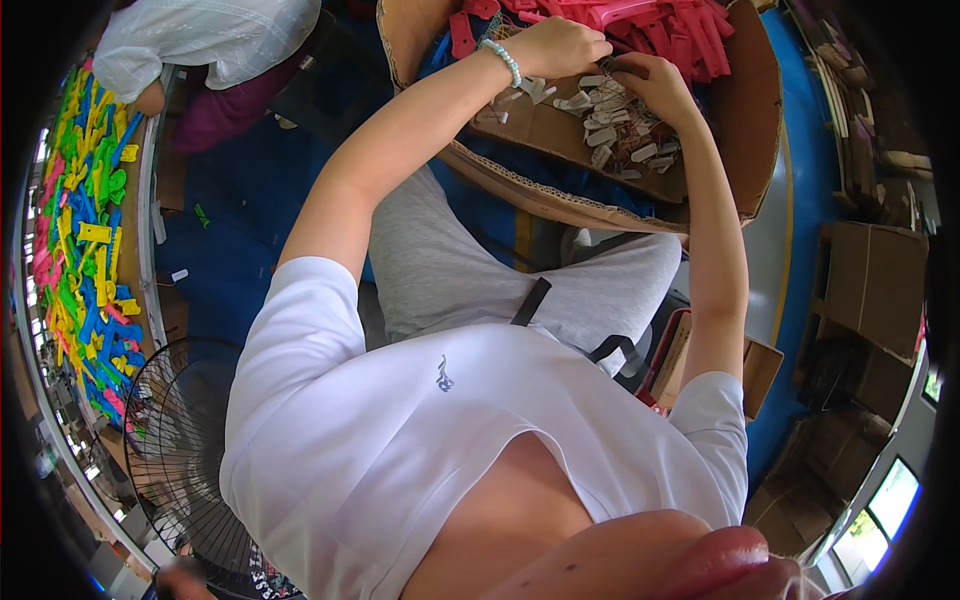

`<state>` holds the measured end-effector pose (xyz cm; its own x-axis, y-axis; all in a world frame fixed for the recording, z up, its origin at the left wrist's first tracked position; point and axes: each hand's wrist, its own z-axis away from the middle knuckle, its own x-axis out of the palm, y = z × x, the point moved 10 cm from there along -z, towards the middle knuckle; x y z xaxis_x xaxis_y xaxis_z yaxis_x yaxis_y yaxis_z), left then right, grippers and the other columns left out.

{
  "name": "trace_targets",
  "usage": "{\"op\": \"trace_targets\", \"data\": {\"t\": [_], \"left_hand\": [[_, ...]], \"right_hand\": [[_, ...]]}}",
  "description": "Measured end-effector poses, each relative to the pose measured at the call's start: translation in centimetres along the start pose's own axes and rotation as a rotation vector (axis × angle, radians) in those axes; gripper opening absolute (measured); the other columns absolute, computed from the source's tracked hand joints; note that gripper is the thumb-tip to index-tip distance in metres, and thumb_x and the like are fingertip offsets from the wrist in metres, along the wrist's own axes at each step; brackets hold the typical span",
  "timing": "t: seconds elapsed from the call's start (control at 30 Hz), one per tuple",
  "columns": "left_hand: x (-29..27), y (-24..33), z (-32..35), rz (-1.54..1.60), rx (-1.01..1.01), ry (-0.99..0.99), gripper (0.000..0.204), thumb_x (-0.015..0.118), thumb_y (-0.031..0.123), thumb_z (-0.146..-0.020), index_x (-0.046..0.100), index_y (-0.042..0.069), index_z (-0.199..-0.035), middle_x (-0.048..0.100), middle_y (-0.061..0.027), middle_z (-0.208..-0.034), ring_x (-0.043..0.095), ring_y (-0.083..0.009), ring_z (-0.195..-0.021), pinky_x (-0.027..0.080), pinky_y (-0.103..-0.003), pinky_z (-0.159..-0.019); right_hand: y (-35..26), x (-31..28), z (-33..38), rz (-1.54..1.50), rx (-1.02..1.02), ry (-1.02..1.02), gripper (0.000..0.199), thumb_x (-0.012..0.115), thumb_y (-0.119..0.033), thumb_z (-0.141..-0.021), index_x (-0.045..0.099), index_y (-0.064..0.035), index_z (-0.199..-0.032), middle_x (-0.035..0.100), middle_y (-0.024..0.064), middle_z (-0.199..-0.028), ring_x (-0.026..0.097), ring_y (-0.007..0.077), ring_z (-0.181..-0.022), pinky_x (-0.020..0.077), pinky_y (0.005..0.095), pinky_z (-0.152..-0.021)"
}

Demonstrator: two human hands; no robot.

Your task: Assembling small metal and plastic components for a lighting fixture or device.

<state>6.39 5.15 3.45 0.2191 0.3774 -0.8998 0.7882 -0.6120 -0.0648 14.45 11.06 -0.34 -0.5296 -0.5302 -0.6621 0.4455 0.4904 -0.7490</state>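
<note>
Over an open cardboard box (580,190), both my hands are close together. My left hand (560,47), below a beaded bracelet, is closed with its fingertips pinched; what they hold is too small to make out. Just right of it, my right hand (662,88) is bent with thumb and fingers drawn together, and what is between them is hidden. Under the hands lies a pile of small white plastic pieces with thin wires (612,125) on a cardboard flap. Pinkish-red plastic parts (680,38) are heaped behind them.
At left, a long table holds many coloured plastic parts (98,235), with another person's pale sleeve (205,40) beside it. A black fan (185,440) stands close on my left. Cardboard boxes (872,290) are stacked at right. The floor (235,260) is blue.
</note>
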Motion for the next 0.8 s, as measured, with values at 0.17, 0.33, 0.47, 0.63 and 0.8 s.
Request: {"op": "trace_targets", "data": {"t": [0.17,0.33,0.47,0.63,0.8], "left_hand": [[-0.2,0.1,0.4,0.042,0.024,0.025,0.028,0.065,0.03,-0.084,0.059,0.007,-0.099,0.063,-0.0071,-0.087,0.066,-0.0259,-0.078,0.053,-0.036,-0.062],[-1.1,0.5,0.0,0.218,0.081,0.102,0.03,0.061,0.03,-0.088,0.059,0.003,-0.101,0.062,-0.0091,-0.089,0.064,-0.0266,-0.084,0.052,-0.036,-0.07],[-1.2,-0.2,0.4,0.27,0.057,0.131,0.033,0.06,0.032,-0.089,0.06,0.003,-0.104,0.064,-0.0097,-0.094,0.063,-0.0274,-0.087,0.051,-0.037,-0.072],[-0.8,-0.1,0.4,0.303,0.038,0.101,0.036,0.059,0.036,-0.09,0.061,0.003,-0.106,0.064,-0.0095,-0.097,0.063,-0.0272,-0.089,0.051,-0.038,-0.074],[-0.6,0.1,0.2,0.311,0.045,0.126,0.036,0.059,0.036,-0.09,0.061,0.005,-0.106,0.064,-0.0086,-0.097,0.063,-0.0273,-0.089,0.051,-0.037,-0.074]], "right_hand": [[-1.5,-0.3,-0.1,0.052,-0.097,0.017,0.025,0.061,-0.004,-0.087,0.061,0.0031,-0.11,0.065,0.0068,-0.086,0.059,0.0095,-0.075,0.0485,0.0264,-0.068],[0.1,-0.9,-0.2,-0.079,-0.116,-0.02,0.024,0.057,-0.002,-0.089,0.059,0.0029,-0.112,0.063,0.0046,-0.088,0.057,0.0088,-0.077,0.0475,0.0254,-0.072],[-0.9,-0.6,-0.2,-0.259,-0.166,-0.059,0.023,0.056,-0.001,-0.09,0.06,0.0022,-0.112,0.062,0.0022,-0.088,0.055,0.0082,-0.079,0.0463,0.0246,-0.074],[-0.3,-0.2,0.0,-0.29,-0.147,-0.135,0.023,0.055,0.0,-0.09,0.059,0.0025,-0.113,0.061,0.0021,-0.093,0.056,0.0082,-0.084,0.0464,0.0245,-0.077],[0.3,-0.1,0.0,-0.275,-0.127,-0.192,0.023,0.054,0.0,-0.09,0.058,0.0021,-0.113,0.061,0.0023,-0.097,0.056,0.0087,-0.089,0.0464,0.0251,-0.081]]}}
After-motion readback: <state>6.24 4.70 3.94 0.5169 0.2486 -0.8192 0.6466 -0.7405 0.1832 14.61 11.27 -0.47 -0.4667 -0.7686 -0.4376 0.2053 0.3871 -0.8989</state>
